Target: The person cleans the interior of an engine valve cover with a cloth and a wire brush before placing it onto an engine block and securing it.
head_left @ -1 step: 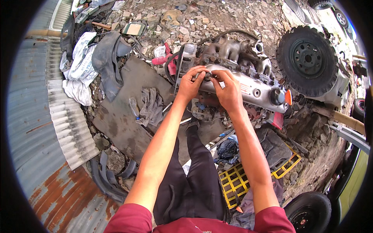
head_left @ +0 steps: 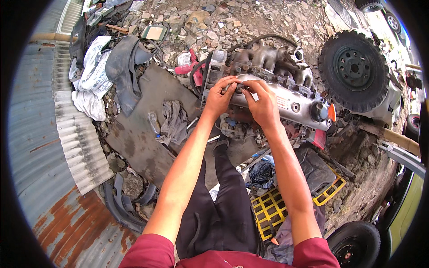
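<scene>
My left hand and my right hand meet on the near end of the silver ribbed metal engine cover, which lies on the stony ground. The fingers of my 2 hands close together around a small dark part there. A black knobby tyre stands just behind the engine.

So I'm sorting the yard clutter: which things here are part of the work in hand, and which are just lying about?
In hand: left hand, right hand, silver engine cover, engine manifold.

Lying about: grey rag, yellow crate, spare wheel, white sacks.
</scene>
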Demonstrator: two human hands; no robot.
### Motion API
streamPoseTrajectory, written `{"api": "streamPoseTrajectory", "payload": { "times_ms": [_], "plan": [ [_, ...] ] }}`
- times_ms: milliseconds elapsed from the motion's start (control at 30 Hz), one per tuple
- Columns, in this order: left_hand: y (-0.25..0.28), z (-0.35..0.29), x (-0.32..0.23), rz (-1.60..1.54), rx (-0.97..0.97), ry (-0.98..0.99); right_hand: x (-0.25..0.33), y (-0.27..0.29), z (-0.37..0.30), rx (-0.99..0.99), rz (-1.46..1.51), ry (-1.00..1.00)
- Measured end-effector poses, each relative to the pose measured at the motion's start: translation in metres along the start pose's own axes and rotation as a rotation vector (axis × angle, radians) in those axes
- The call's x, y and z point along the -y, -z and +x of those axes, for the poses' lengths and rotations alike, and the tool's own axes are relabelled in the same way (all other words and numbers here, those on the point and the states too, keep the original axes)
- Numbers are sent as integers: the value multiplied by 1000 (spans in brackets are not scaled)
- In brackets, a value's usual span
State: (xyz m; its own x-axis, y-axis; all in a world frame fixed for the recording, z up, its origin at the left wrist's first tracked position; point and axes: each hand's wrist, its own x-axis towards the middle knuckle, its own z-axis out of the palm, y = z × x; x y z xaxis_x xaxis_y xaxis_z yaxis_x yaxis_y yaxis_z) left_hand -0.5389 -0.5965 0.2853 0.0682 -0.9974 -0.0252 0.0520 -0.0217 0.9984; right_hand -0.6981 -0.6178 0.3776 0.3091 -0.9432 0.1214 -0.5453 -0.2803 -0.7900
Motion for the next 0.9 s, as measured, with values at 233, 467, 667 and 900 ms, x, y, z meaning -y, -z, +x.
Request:
{"api": "streamPoseTrajectory", "payload": {
  "times_ms": [233,467,667,900],
  "plan": [
    [10,-14,-9,117,136,-13,-2,12,13,193,-131,80],
    [3,-18,-17,215,96,-9,-6,1,4,-78,127,-154],
    [5,-23,-13,173,39,-46,-16,-1,-33,-128,735,-543],
    [17,-93,5,-925,-394,552,19,-16,-108,-207,1396,-717]
  ]
}}
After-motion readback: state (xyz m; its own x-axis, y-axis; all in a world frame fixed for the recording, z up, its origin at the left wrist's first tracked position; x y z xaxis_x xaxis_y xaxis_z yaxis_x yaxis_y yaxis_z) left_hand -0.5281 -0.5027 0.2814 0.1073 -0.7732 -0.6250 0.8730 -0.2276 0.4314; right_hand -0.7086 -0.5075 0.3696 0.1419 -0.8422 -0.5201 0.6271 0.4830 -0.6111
